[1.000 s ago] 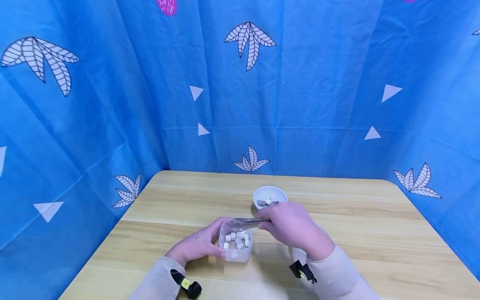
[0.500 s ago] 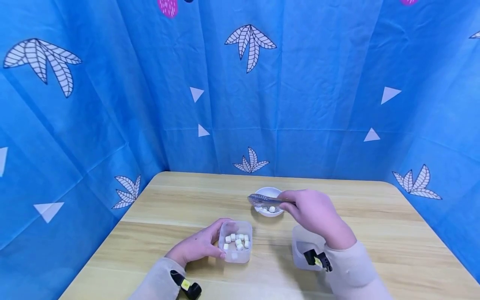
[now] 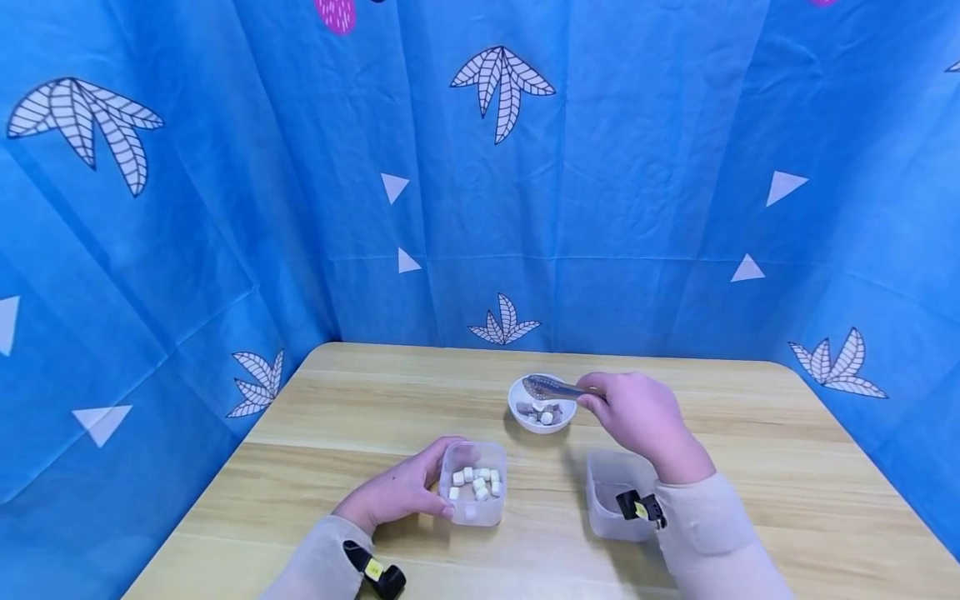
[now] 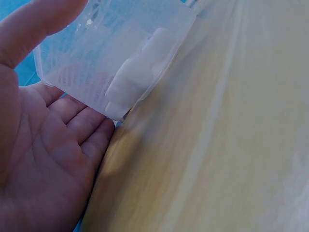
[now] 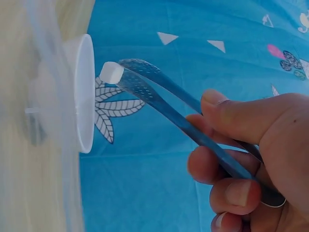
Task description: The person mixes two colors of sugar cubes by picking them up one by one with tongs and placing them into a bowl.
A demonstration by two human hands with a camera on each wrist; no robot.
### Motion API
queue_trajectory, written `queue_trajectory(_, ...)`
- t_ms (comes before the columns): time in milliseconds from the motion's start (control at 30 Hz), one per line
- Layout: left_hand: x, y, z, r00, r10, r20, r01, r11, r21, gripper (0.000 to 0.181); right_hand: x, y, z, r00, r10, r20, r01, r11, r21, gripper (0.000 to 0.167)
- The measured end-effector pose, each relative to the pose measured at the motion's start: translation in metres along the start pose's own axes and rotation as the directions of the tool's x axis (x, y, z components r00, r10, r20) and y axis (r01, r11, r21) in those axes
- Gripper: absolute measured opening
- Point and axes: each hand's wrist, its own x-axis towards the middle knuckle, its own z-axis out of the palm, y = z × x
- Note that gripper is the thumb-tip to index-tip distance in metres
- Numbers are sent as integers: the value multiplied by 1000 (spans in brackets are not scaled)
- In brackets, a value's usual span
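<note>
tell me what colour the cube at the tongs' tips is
White; the cube shows best in the right wrist view.

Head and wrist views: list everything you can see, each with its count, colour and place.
Left tub: one, translucent, on the table, in the left hand's grip
White cubes: several, white, inside the left tub
Bowl: one, white, on the table beyond the tubs
Bowl pieces: several, greyish and white, in the bowl
Tongs: one pair, silver, tips over the bowl
Lone cube: one, white, at the tongs' tips
Right tub: one, translucent, on the table, partly behind the right wrist device
Table: one, pale wood, under everything
Curtain: blue, white and pink prints, behind the table
Wrist devices: two, black with yellow patches, at the cuffs
Sleeves: two, pale, on both arms
Left hand: one, at the left tub
Right hand: one, holding the tongs
</note>
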Motion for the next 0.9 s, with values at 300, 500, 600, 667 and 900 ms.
queue_trajectory(300, 0, 1, 0, 1000, -10, 2, 10, 1000, 1, 84, 0, -1, 1, 1000, 19, 11, -19, 1000, 15, 17)
queue_trajectory(500, 1, 1, 2, 1000, -8, 3, 8, 1000, 8, 84, -3, -6, -8, 999, -27, 19, 27, 999, 42, 16)
queue_trajectory(600, 1, 0, 1, 1000, -9, 2, 9, 1000, 13, 85, -6, -13, -13, 994, -105, 36, 102, 991, 81, 16)
queue_trajectory(667, 1, -1, 1, 1000, -8, 5, 8, 1000, 13, 85, -8, -19, -17, 983, -172, 61, 164, 980, 114, 19)
queue_trajectory(900, 0, -1, -1, 999, 32, 17, -32, 999, 14, 85, -12, -47, -14, 908, -366, 204, 335, 927, 171, 20)
